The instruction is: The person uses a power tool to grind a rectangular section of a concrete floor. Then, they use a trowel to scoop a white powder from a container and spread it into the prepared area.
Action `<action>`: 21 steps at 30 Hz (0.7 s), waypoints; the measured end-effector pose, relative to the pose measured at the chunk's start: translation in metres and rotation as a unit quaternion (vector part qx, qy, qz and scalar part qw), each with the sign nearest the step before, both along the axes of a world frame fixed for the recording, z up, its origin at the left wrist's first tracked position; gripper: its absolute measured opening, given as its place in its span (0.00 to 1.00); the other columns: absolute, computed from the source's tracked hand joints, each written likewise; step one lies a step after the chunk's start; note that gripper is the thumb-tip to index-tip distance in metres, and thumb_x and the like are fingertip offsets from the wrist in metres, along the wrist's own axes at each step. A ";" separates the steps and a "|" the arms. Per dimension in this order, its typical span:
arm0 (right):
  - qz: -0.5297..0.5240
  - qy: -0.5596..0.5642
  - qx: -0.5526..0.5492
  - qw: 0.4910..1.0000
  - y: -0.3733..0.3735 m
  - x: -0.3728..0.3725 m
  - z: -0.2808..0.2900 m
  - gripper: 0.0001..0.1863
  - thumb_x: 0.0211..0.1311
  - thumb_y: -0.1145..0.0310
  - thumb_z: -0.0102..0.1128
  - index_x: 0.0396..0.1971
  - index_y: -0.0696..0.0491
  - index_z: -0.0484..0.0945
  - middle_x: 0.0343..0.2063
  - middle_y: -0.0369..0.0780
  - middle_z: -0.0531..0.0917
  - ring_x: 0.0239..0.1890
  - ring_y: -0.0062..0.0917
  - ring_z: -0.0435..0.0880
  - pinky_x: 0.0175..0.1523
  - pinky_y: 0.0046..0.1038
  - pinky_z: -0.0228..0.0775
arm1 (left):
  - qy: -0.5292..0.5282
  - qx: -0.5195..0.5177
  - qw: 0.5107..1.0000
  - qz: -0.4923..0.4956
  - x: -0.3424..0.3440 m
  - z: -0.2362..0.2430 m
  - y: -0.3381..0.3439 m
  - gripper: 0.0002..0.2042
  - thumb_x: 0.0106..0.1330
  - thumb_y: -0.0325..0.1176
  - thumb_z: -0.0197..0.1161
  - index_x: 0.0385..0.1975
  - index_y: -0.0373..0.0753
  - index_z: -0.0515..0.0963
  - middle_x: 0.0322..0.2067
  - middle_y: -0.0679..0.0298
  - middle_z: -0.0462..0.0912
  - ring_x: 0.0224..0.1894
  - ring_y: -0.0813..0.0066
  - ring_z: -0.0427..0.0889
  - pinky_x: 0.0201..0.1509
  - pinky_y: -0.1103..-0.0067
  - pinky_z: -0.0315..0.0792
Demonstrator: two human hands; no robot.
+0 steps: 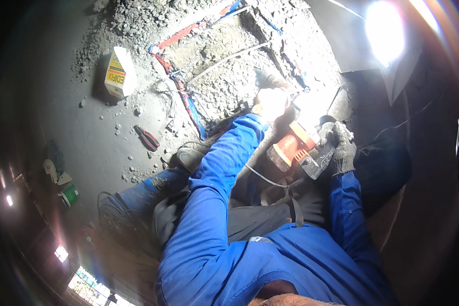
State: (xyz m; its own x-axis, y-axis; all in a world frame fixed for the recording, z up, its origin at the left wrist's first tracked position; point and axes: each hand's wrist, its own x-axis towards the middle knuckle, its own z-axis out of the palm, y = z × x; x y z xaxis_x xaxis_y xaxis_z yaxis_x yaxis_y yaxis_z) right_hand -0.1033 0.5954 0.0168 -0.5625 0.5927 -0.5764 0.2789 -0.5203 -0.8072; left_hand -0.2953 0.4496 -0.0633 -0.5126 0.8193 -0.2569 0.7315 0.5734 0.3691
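Note:
My left hand (pixel 272 103), washed out by glare, is closed near the front of an orange and dark power tool (pixel 290 146) that looks like a hammer drill. Its finger detail is lost in the bright light. My right hand (pixel 345 148), in a grey knitted glove, wraps round the tool's rear handle. The tool lies across in front of my body, its front end toward the broken concrete (pixel 214 92); the tip cannot be made out. A pale rod (pixel 228 62) crosses the hollow in the rubble, bordered by red and blue strips (pixel 181 36).
Pliers with red and black handles (pixel 147 137) lie on the grey floor at left, below a yellow and white carton (pixel 119 73). Loose rubble (pixel 137 18) is heaped at the back. A green container (pixel 69 195) stands far left. A cable (pixel 265 179) runs past my legs. A bright lamp (pixel 385 30) glares at upper right.

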 end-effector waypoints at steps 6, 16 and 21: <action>-0.046 0.000 0.003 0.999 0.015 0.028 -0.047 0.11 0.64 0.63 0.53 0.32 0.56 0.73 0.21 0.41 0.76 0.19 0.29 0.75 0.21 0.29 0.69 | 0.017 0.049 0.999 -0.001 0.004 -0.014 0.005 0.08 0.59 0.35 0.54 0.29 0.42 0.79 0.24 0.60 0.83 0.25 0.67 0.84 0.27 0.71 0.75; -0.087 0.006 -0.084 0.993 0.005 0.012 -0.022 0.10 0.63 0.63 0.58 0.34 0.55 0.74 0.23 0.39 0.77 0.18 0.27 0.76 0.21 0.29 0.71 | -0.015 0.026 1.000 0.006 -0.001 -0.014 0.009 0.04 0.54 0.32 0.58 0.29 0.48 0.78 0.25 0.64 0.82 0.28 0.66 0.82 0.31 0.68 0.73; -0.130 -0.037 -0.027 0.990 0.005 0.025 -0.049 0.10 0.62 0.63 0.60 0.37 0.54 0.75 0.24 0.38 0.78 0.18 0.25 0.76 0.21 0.26 0.72 | 0.018 0.040 0.999 -0.015 0.003 -0.012 0.006 0.07 0.59 0.36 0.55 0.30 0.43 0.79 0.25 0.62 0.83 0.26 0.66 0.84 0.27 0.71 0.74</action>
State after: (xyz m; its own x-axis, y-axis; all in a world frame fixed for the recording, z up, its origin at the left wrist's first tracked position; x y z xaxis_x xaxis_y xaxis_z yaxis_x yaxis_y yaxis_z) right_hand -0.0788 0.6006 -0.0319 -0.3507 0.6785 -0.6455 0.1868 -0.6247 -0.7582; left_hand -0.2924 0.4561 -0.0753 -0.4959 0.8512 -0.1720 0.7607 0.5213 0.3867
